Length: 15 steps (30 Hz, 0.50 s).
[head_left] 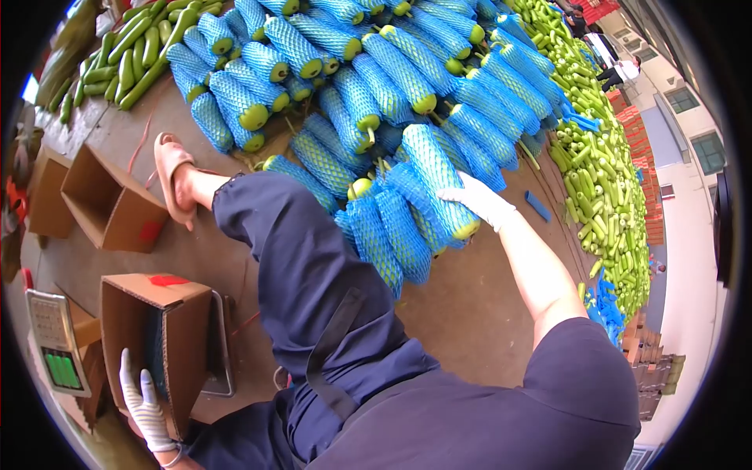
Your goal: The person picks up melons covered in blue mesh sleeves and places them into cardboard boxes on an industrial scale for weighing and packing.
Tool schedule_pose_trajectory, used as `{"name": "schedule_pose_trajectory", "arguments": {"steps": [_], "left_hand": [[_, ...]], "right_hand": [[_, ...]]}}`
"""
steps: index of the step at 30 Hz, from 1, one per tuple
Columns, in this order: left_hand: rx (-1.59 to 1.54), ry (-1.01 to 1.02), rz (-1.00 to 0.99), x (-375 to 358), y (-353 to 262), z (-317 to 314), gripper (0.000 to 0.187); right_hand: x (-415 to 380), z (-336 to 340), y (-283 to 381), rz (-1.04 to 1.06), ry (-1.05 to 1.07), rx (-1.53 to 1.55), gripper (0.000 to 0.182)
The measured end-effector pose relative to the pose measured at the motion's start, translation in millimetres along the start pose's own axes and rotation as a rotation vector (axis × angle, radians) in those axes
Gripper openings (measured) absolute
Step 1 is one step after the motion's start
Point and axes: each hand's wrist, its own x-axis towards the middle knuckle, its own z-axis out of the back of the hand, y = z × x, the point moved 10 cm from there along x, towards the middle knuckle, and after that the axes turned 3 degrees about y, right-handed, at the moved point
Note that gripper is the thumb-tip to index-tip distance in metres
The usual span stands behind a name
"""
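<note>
My right hand point(482, 200), in a white glove, grips the side of a long green gourd point(433, 168) sleeved in blue foam netting. That gourd lies tilted on top of a pile of similar netted gourds point(403, 235). At the lower left, my left hand point(145, 403) wears a striped glove, its fingers stretched out against the edge of an open cardboard box point(184, 345). Something blue point(154, 348) shows inside this box, mostly hidden by its walls. The box stands on a metal-framed scale platform point(222, 345).
A scale display point(56, 345) stands left of the box. Two more open boxes point(117, 196) sit on the floor ahead. Bare gourds point(141, 51) lie at the upper left, and a long heap of them point(599, 188) runs down the right. A loose blue net point(537, 205) lies on the floor.
</note>
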Motion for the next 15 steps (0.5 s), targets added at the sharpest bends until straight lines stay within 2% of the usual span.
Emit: {"name": "schedule_pose_trajectory", "arguments": {"steps": [1,4,5,6,7,9,10,11,12,14,15], "left_hand": [[-0.033,0.001,0.004,0.1,-1.7,-2.3,0.048],[-0.160,-0.015,-0.060,-3.3,-5.7,-3.6,0.048],[-0.133,-0.010,-0.075,-4.5,-0.8,2.0,0.050],[-0.133,-0.041,-0.056,-6.9,-0.3,8.0,0.050],[-0.059,-0.007,-0.082,-7.7,-8.2,8.8,0.051],[0.109,0.045,-0.104,-12.0,-24.9,14.4,0.050],[0.194,0.077,-0.096,-14.8,-30.6,12.5,0.049],[0.273,0.109,-0.122,-17.5,-32.2,8.8,0.046],[0.344,0.155,-0.151,-20.2,-29.9,1.3,0.044],[0.353,0.230,-0.097,-23.7,-16.2,-10.5,0.040],[0.339,0.231,-0.083,-24.3,-22.4,-10.2,0.039]], "right_hand": [[0.9,12.0,-0.1,-0.015,-0.131,-0.210,0.073],[9.0,24.3,9.8,0.000,-0.195,-0.390,0.072],[10.3,23.1,7.7,-0.057,-0.135,-0.216,0.066],[5.8,24.8,16.4,-0.088,-0.149,-0.299,0.065],[0.7,11.1,24.8,-0.103,-0.082,-0.135,0.060],[-14.6,-28.1,65.6,0.007,0.039,0.011,0.047],[-16.0,-46.0,79.3,0.047,0.061,0.076,0.047],[-13.2,-60.2,90.4,0.106,0.111,0.067,0.050],[-29.7,-108.5,128.9,0.145,0.271,0.196,0.062],[-48.4,-181.6,181.4,0.135,0.495,0.155,0.095],[-56.5,-214.4,207.2,0.199,0.560,0.060,0.098]]}}
